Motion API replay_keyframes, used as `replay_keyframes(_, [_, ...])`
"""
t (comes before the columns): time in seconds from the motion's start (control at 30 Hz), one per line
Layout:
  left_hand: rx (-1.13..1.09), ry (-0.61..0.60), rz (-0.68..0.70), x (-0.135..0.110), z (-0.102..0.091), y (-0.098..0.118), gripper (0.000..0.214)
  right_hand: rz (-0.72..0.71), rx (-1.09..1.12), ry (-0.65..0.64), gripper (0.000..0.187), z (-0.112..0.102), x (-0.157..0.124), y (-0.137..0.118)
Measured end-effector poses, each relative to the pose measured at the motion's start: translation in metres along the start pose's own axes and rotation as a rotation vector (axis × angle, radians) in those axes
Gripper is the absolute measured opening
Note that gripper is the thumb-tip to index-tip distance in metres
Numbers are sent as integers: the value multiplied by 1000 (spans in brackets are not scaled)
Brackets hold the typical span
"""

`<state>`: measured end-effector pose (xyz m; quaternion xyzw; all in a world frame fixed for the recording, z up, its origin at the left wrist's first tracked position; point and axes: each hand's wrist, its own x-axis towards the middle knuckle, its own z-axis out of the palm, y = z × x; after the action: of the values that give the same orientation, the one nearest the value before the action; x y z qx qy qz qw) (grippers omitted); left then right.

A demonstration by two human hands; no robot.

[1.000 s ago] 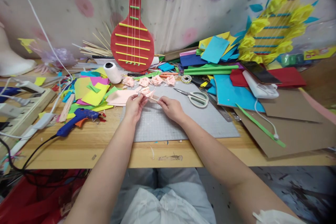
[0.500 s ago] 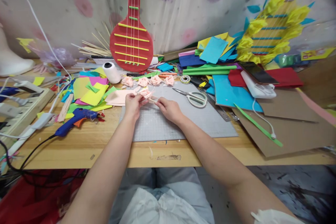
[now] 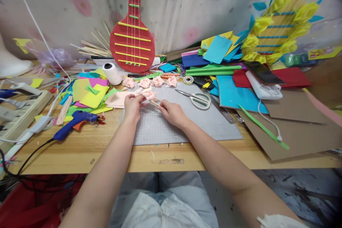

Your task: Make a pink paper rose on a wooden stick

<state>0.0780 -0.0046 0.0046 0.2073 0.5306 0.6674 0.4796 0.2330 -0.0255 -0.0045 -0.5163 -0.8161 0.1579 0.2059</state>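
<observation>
Above the grey cutting mat (image 3: 171, 128), my left hand (image 3: 133, 107) is closed on a pale pink paper flower (image 3: 148, 94). My right hand (image 3: 171, 111) pinches the end of a pink paper strip (image 3: 154, 103) that runs out from the flower's lower side. Just behind lie several finished-looking pink paper flowers (image 3: 145, 83) in a row. Folded pink crepe paper (image 3: 117, 99) rests left of my left hand. To the right of my right hand, scissors (image 3: 199, 100) with pale handles lie on the mat.
A blue glue gun (image 3: 76, 123) lies at left beside coloured paper scraps (image 3: 93, 94). White thread (image 3: 112, 74) stands behind them. A red paper instrument (image 3: 133, 44) leans at the back; a yellow flowered one (image 3: 276, 32) is at right. Brown cardboard (image 3: 294, 128) overhangs the right front.
My hands have drawn slightly apart, and more of the pink strip shows between them. The view has shifted a little.
</observation>
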Motion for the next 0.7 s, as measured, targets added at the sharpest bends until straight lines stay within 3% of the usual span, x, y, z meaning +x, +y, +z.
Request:
replay_keyframes(0.2, [-85, 55, 27, 11, -11, 9, 34, 4, 26, 9, 21, -4, -2, 3])
replay_keyframes(0.33, [-123, 60, 33, 17, -17, 10, 29, -10, 171, 0, 18, -10, -1, 12])
replay_keyframes(0.4, [-130, 56, 31, 17, -18, 9, 27, 12, 272, 81, 19, -11, 1, 16])
replay_keyframes(0.53, [-74, -25, 6, 7, -13, 7, 23, 143, 472, 381, 24, -6, 6, 18])
replay_keyframes(0.6, [-29, -115, -61, 0, -8, 4, 26, 173, 510, 347, 27, -1, 7, 15])
replay_keyframes(0.7, [30, -178, -123, -9, -1, -1, 34, 191, 464, 183, 35, 5, 7, 10])
